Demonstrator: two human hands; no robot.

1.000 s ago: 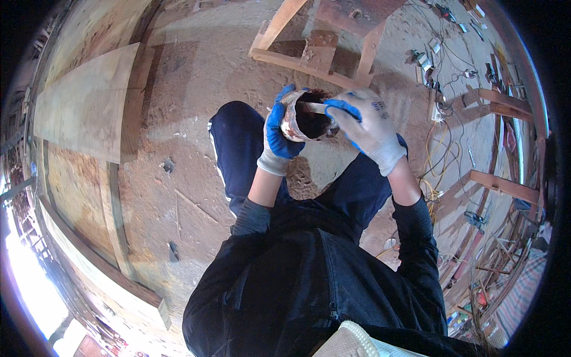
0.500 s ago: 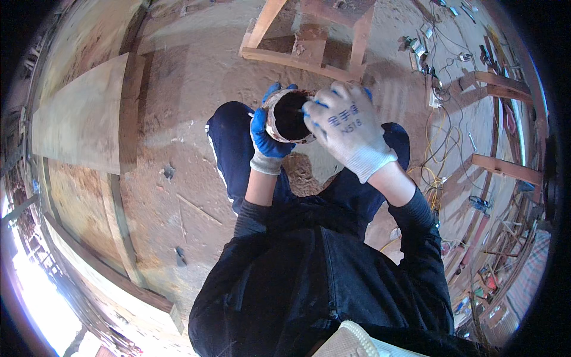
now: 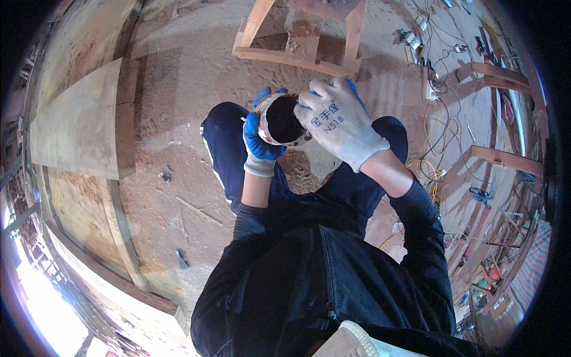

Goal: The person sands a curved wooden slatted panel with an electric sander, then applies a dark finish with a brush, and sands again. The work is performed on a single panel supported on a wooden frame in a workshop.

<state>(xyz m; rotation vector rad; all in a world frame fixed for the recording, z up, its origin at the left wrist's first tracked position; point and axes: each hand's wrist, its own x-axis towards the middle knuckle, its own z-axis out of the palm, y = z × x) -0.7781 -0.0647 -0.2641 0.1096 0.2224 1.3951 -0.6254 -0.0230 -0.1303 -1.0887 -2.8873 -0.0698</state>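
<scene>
Left hand [image 3: 262, 144] clasps a crusted can [image 3: 262, 121]; right hand [image 3: 336, 122], grip unclear, seemingly works inside, the next move needing steadiness.

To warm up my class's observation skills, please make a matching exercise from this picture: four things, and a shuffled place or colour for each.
1. Left hand
2. Right hand
3. Trousers
4. Yellow cable

A. On the floor, toward the picture's right
B. Around the container from the left
C. Dark blue, white-striped at one side
D. Over the container's right edge

Pairs: 1-B; 2-D; 3-C; 4-A
</scene>
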